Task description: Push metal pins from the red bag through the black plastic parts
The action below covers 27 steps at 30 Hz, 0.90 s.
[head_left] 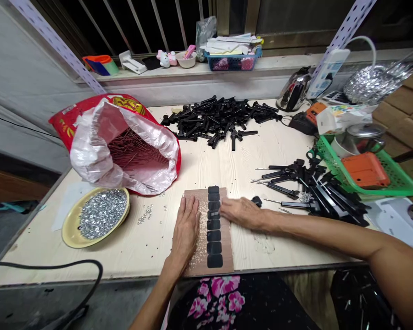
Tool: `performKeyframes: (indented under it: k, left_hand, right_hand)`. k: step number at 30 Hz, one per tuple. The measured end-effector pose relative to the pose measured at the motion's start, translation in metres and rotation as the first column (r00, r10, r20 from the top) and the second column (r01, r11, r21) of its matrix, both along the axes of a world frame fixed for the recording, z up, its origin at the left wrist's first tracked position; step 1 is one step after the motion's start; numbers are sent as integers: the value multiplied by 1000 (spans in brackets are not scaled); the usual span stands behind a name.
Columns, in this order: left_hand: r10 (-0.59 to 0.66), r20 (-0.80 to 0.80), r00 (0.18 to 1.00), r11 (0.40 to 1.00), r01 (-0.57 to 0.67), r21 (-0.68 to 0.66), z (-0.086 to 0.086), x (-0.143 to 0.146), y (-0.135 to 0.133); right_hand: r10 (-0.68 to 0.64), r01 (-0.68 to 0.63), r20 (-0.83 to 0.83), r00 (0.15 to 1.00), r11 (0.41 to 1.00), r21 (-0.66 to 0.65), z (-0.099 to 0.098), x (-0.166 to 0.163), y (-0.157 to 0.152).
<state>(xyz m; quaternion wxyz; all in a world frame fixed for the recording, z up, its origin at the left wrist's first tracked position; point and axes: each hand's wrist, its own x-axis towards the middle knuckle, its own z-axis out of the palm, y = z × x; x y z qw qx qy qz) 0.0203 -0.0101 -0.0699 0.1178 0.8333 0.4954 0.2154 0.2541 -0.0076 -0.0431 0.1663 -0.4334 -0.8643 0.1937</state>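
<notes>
A brown board [229,247] lies before me with a column of black rounded pads [214,235] running down it and pale speckles along its left side. My left hand [188,224] rests flat on the board's left edge, fingers stretched out. With fingers pinched, my right hand [239,213] touches one of the upper pads from the right. Something small and greyish shows at its fingertips, too small to name. Just beyond that wrist lies a small black piece [256,201].
A yellow bowl of metal washers [103,213] and a red sack of brown rods [134,153] stand left. Black plastic parts [220,117] are heaped at the back. Black tools with metal shafts [313,188] and a green basket [388,189] lie right. A black cable [72,262] curves at lower left.
</notes>
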Motion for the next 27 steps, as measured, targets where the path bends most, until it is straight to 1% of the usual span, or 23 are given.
performKeyframes:
  k: [2,3,4,6,8,10,13,17,20,21,22,24,25,27]
  left_hand:
    - [-1,-2,1000,1000,1,0,0,0,0]
    - [-4,1,1000,1000,4,-1,0,1,0]
    - [-6,7,1000,1000,6,-4,0,1,0]
    - [-3,27,1000,1000,4,-15,0,1,0]
    - [4,52,999,1000,-3,-20,0,1,0]
    - [7,67,998,1000,-6,-22,0,1,0]
    - [9,73,997,999,-6,-34,1,2,-1]
    - [20,62,998,999,-17,-47,2,2,-1]
    - [18,51,999,999,-15,-48,2,1,0]
    - [18,43,999,999,-16,-46,2,0,0]
    - [17,32,999,999,-16,-46,1,-1,0]
    - [32,30,999,999,-31,-40,-1,-4,2]
    - [39,33,999,998,-37,-42,-4,-6,3]
    - [55,49,997,998,-54,-40,-9,-9,4]
  right_hand:
    - [-94,94,-18,995,995,-19,3,1,1]
    - [-109,108,-13,994,994,-21,4,0,0]
    - [-80,80,6,997,997,-12,5,0,-2]
    - [27,-29,49,998,999,23,7,-4,-8]
    - [79,-84,74,994,995,62,8,-7,-17]
    - [55,-61,70,996,995,83,8,-10,-24]
    - [20,-24,56,998,997,72,8,-10,-27]
    - [9,-9,-5,1000,1000,26,7,-5,-16]
    - [-101,101,-77,992,995,-3,8,-5,-7]
    - [-106,106,-85,991,994,-7,9,-5,-7]
    - [-80,80,-76,994,997,-7,11,-5,-8]
    - [20,-20,2,1000,1000,-3,18,0,-13]
    - [34,-34,47,998,999,-3,22,6,-16]
    - [-38,38,116,992,999,3,31,25,-23]
